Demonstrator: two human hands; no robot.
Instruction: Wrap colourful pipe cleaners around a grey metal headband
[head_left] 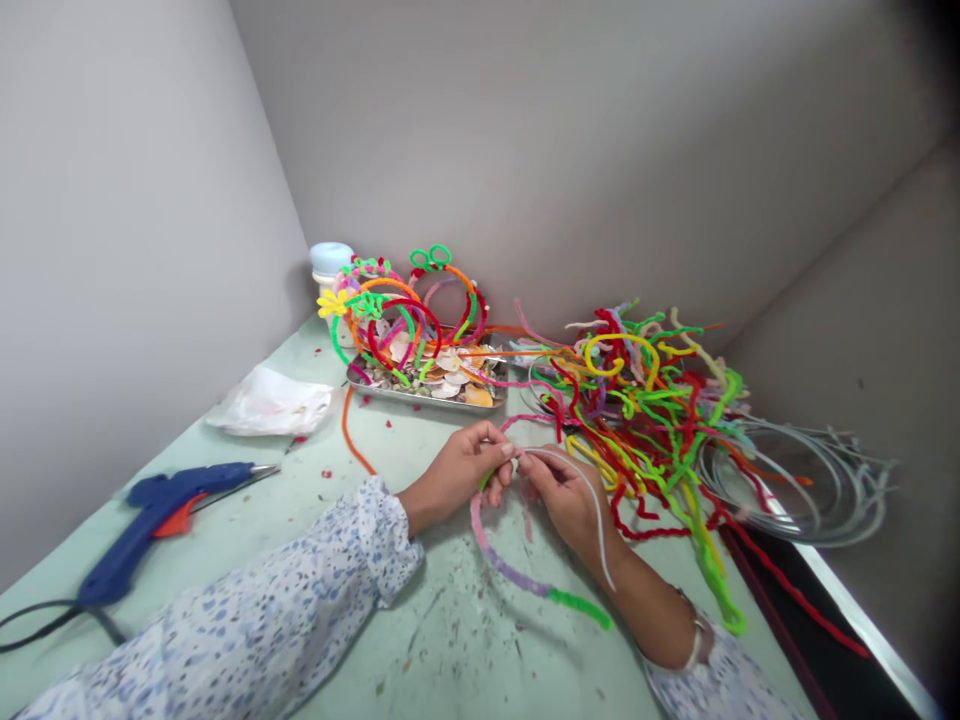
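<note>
My left hand (pixel 472 462) is closed in a pinch on a thin plastic headband (pixel 510 572). Its lower arm is wrapped with fuzzy pipe cleaner in pink, purple and bright green, curving down toward the right. The bare whitish end of the band (pixel 596 500) arches over my right wrist. Close beside the left fingertips, my right hand (pixel 566 495) pinches at the edge of the wrapping. A pale pink pipe cleaner (pixel 528 515) hangs by its fingers, and the exact grip is partly hidden.
A blue glue gun (pixel 161 510) lies at left, near a plastic bag (pixel 271 402). Behind the hands, a metal tray (pixel 420 400) holds shells, with wrapped headbands (pixel 397 300) over it. At right are a heap of pipe cleaners (pixel 660 400) and bare bands (pixel 825 530).
</note>
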